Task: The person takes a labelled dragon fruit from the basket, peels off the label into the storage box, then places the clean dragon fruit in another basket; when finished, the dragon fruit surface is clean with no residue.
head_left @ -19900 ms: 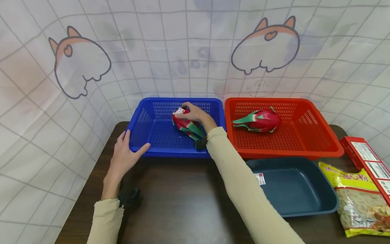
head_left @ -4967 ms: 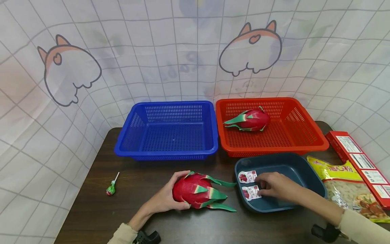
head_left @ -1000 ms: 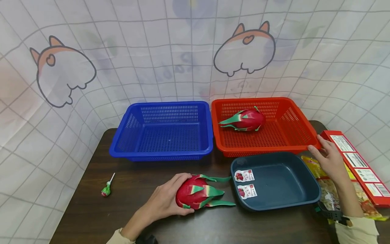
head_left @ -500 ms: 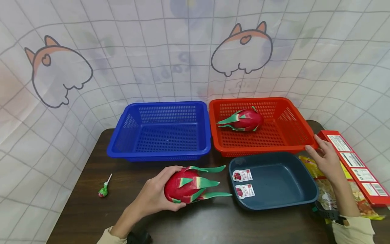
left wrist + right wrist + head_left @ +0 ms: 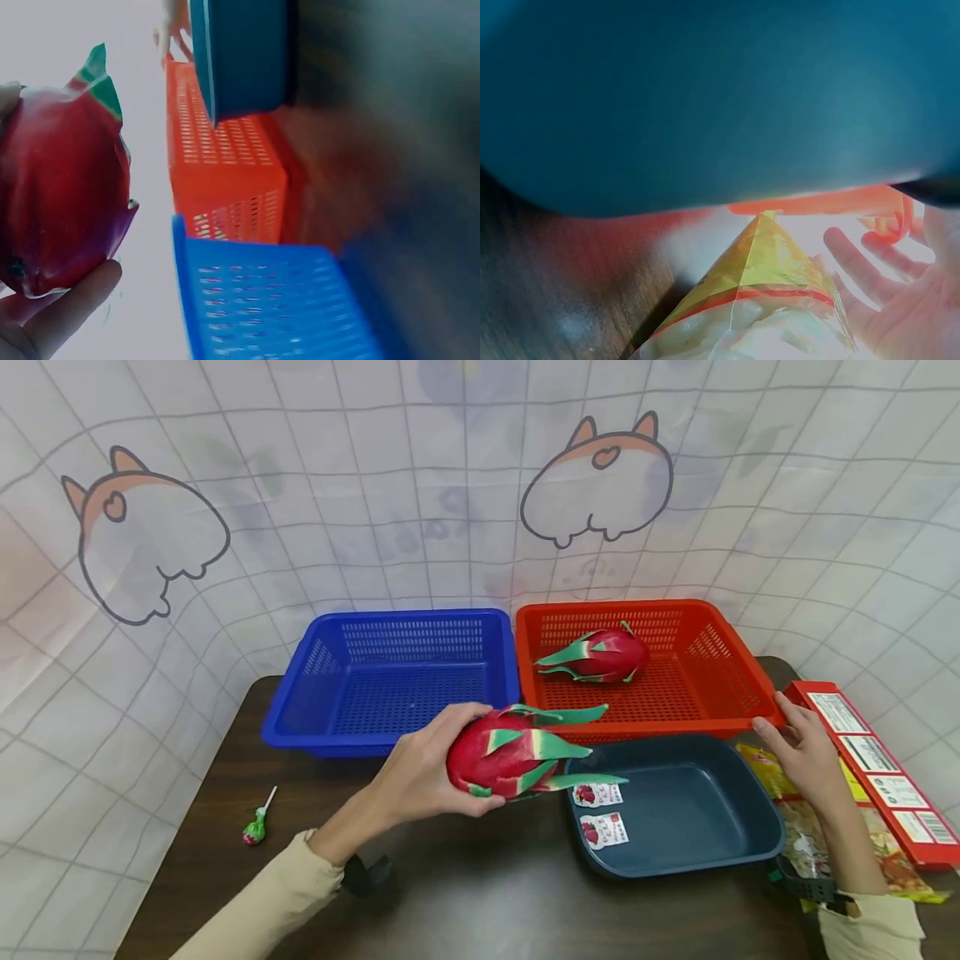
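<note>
My left hand point(image 5: 427, 770) holds a red dragon fruit point(image 5: 493, 760) from its rounded end, raised off the table. Its green leaf tips point right, over the left rim of a dark teal tray point(image 5: 682, 810). The left wrist view shows the fruit point(image 5: 64, 187) close up, a thumb or finger under its lower end. At the front right corner of a red basket point(image 5: 652, 727), my right hand point(image 5: 810, 760) touches the rim with extended fingers. Inside that basket lies a second dragon fruit point(image 5: 618, 656). Two dragon fruit labels point(image 5: 603, 831) sit at the tray's left side.
A blue basket point(image 5: 390, 749) stands left of the red one. On the table's left lies a green lollipop point(image 5: 255, 828). Right of the tray are a yellow food bag point(image 5: 806, 843) and a red box point(image 5: 870, 760). A patterned curtain point(image 5: 420, 485) hangs behind.
From its place on the table, the dragon fruit in my left hand has risen up and rightward. My right hand, which touched the labels five seconds ago, stays at the red basket's corner.
</note>
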`<state>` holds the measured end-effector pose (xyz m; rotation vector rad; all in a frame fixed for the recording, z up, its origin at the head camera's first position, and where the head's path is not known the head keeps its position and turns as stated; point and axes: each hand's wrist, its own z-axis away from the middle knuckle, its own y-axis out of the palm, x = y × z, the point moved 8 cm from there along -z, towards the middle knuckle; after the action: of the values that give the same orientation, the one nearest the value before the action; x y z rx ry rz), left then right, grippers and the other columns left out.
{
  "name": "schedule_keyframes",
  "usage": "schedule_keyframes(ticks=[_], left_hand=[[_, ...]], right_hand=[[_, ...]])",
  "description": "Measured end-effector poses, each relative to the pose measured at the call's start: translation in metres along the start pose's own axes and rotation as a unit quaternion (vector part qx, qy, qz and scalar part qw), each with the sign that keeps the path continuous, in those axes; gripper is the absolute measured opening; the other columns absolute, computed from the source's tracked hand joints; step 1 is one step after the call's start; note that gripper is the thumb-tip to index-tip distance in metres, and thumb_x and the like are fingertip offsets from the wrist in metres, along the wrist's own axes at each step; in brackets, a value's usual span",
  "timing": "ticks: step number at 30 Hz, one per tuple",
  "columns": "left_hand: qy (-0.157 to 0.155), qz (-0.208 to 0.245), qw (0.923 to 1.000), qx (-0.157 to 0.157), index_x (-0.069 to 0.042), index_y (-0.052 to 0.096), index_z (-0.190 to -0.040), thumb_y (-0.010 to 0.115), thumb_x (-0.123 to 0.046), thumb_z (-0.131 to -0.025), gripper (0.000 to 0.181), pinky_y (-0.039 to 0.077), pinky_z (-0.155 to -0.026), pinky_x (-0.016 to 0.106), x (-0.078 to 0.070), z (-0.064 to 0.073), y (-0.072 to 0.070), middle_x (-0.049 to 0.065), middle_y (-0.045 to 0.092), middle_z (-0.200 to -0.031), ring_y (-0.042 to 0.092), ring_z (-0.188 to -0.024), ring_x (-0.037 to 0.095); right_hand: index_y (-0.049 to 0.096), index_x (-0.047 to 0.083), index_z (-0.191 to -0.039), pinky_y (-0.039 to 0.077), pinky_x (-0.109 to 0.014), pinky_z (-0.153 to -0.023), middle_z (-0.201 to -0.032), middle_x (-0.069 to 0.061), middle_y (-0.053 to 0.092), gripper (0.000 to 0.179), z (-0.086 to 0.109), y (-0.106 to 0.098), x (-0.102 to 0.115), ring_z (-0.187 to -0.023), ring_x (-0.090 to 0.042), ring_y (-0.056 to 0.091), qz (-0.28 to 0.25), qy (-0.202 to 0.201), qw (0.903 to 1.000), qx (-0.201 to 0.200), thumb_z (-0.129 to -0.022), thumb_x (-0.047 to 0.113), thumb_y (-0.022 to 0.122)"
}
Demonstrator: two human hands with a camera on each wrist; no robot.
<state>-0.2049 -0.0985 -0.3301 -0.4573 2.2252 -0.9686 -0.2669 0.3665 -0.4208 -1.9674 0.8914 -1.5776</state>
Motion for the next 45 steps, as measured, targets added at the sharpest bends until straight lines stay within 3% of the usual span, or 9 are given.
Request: schedule_keyframes(ticks=[4, 8, 14, 21, 27, 36, 40, 43, 45], left_hand=[[0.011, -0.006, 0.9993, 0.035, -0.014, 0.041, -0.140, 0.082, -0.048, -0.069, 0.088, 0.059, -0.078, 0.026, -0.003, -0.042, 0.009, 0.004, 0.054, -0.131, 0.059, -0.111, 0.015], [0.009, -0.019, 0.9967, 0.079, -0.014, 0.037, -0.145, 0.079, -0.052, -0.071, 0.093, 0.058, -0.079, 0.026, -0.004, -0.083, 0.020, 0.004, 0.051, -0.131, 0.056, -0.111, 0.014], [-0.014, -0.025, 0.9926, 0.118, -0.015, 0.040, -0.139, 0.075, -0.056, -0.073, 0.085, 0.057, -0.078, 0.023, -0.001, -0.141, 0.045, 0.003, 0.049, -0.131, 0.058, -0.105, 0.012], [-0.021, -0.080, 0.9775, 0.194, -0.022, 0.042, -0.138, 0.064, -0.068, -0.074, 0.082, 0.052, -0.080, 0.020, 0.011, -0.182, 0.086, -0.006, 0.051, -0.129, 0.053, -0.104, 0.007], [-0.027, -0.124, 0.9657, 0.226, -0.022, 0.040, -0.145, 0.060, -0.072, -0.074, 0.089, 0.048, -0.093, 0.028, 0.019, -0.205, 0.114, -0.004, 0.052, -0.139, 0.047, -0.118, 0.012], [-0.065, -0.086, 0.9471, 0.302, -0.013, 0.046, -0.139, 0.066, -0.064, -0.076, 0.083, 0.051, -0.084, 0.023, 0.025, -0.219, 0.143, 0.000, 0.058, -0.128, 0.050, -0.111, 0.014], [-0.090, -0.107, 0.9265, 0.350, -0.014, 0.049, -0.132, 0.068, -0.063, -0.076, 0.076, 0.051, -0.085, 0.023, 0.028, -0.214, 0.157, -0.002, 0.059, -0.122, 0.053, -0.106, 0.011], [-0.091, -0.127, 0.9075, 0.390, -0.015, 0.053, -0.123, 0.071, -0.059, -0.076, 0.067, 0.050, -0.083, 0.023, 0.027, -0.209, 0.165, -0.003, 0.061, -0.113, 0.053, -0.100, 0.011], [-0.082, -0.146, 0.8943, 0.415, -0.015, 0.054, -0.116, 0.074, -0.057, -0.076, 0.061, 0.048, -0.079, 0.023, 0.024, -0.205, 0.169, -0.003, 0.060, -0.105, 0.052, -0.094, 0.011]], right_hand=[[0.020, 0.006, -0.154, 0.040, 0.003, -0.065, -0.135, -0.032, 0.038, 0.068, 0.000, -0.003, -0.001, -0.097, -0.008, 0.057, -0.002, -0.004, 1.0000, -0.002, -0.099, 0.027, 0.054], [0.021, 0.006, -0.154, 0.040, 0.003, -0.066, -0.136, -0.032, 0.038, 0.067, 0.002, -0.001, -0.003, -0.092, 0.026, 0.033, -0.014, -0.008, 0.9999, -0.001, -0.099, 0.025, 0.054], [0.022, 0.007, -0.154, 0.040, 0.003, -0.067, -0.138, -0.032, 0.037, 0.066, 0.003, 0.000, -0.002, -0.093, 0.026, 0.032, -0.020, -0.011, 0.9997, -0.003, -0.099, 0.024, 0.054], [0.022, 0.004, -0.153, 0.040, 0.002, -0.066, -0.136, -0.033, 0.037, 0.066, 0.005, 0.003, 0.002, -0.092, 0.027, 0.033, -0.024, -0.019, 0.9995, 0.002, -0.099, 0.024, 0.053], [0.022, 0.003, -0.153, 0.040, 0.003, -0.067, -0.136, -0.034, 0.037, 0.066, 0.003, 0.000, 0.002, -0.093, 0.027, 0.033, -0.022, -0.022, 0.9995, 0.000, -0.099, 0.023, 0.054], [0.022, 0.005, -0.153, 0.042, 0.001, -0.066, -0.138, -0.033, 0.036, 0.066, 0.001, -0.001, -0.001, -0.094, 0.023, 0.035, -0.022, -0.018, 0.9996, 0.002, -0.099, 0.023, 0.054], [0.022, 0.004, -0.153, 0.042, 0.001, -0.066, -0.138, -0.034, 0.036, 0.066, 0.001, 0.001, 0.000, -0.098, -0.008, 0.058, -0.018, -0.017, 0.9997, 0.005, -0.099, 0.023, 0.054], [0.021, 0.004, -0.153, 0.041, 0.001, -0.065, -0.138, -0.034, 0.037, 0.066, 0.002, -0.001, 0.000, -0.104, -0.045, 0.053, -0.009, -0.016, 0.9998, 0.001, -0.099, 0.024, 0.053], [0.021, 0.005, -0.154, 0.041, 0.001, -0.065, -0.137, -0.034, 0.037, 0.066, 0.002, -0.002, 0.000, -0.106, -0.050, 0.051, -0.008, -0.016, 0.9998, 0.000, -0.099, 0.024, 0.053]])
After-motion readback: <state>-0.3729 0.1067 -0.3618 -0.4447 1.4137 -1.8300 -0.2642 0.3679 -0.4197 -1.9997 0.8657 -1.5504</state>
